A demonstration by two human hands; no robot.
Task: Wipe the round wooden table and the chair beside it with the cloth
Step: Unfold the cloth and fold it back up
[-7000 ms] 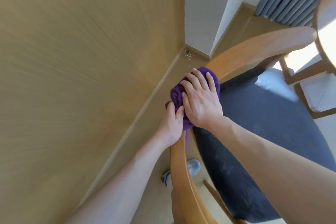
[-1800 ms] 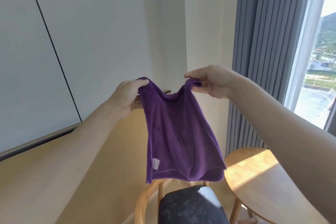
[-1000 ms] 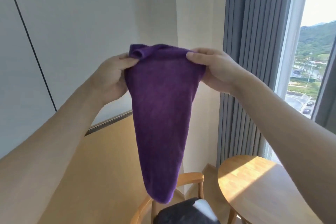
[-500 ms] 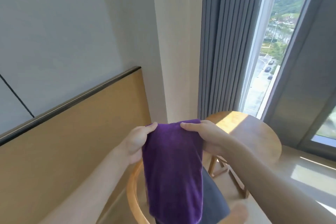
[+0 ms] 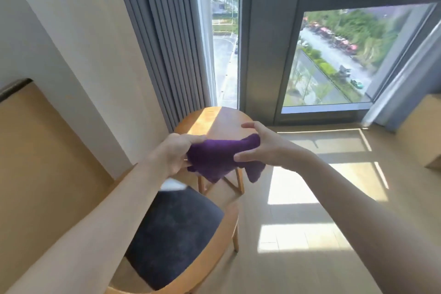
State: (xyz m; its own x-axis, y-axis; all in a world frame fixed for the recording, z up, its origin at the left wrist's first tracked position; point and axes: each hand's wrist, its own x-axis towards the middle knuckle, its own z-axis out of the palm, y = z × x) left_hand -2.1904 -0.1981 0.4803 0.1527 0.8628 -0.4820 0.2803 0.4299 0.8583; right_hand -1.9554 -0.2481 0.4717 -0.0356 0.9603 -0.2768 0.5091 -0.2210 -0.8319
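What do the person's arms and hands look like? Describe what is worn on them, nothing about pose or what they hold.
Both arms are bare along all that shows: no sleeves in view. The left hand and the right hand wear no gloves. No watch, bracelet or ring can be seen on either wrist or the fingers that show. No markings or tattoos are visible on the forearms, though the picture is slightly soft.

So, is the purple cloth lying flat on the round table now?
No, the cloth is held up in the air between the left hand and right hand.

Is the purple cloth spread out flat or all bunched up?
Bunched up. The purple cloth is gathered between the left hand and right hand, with loose ends hanging below.
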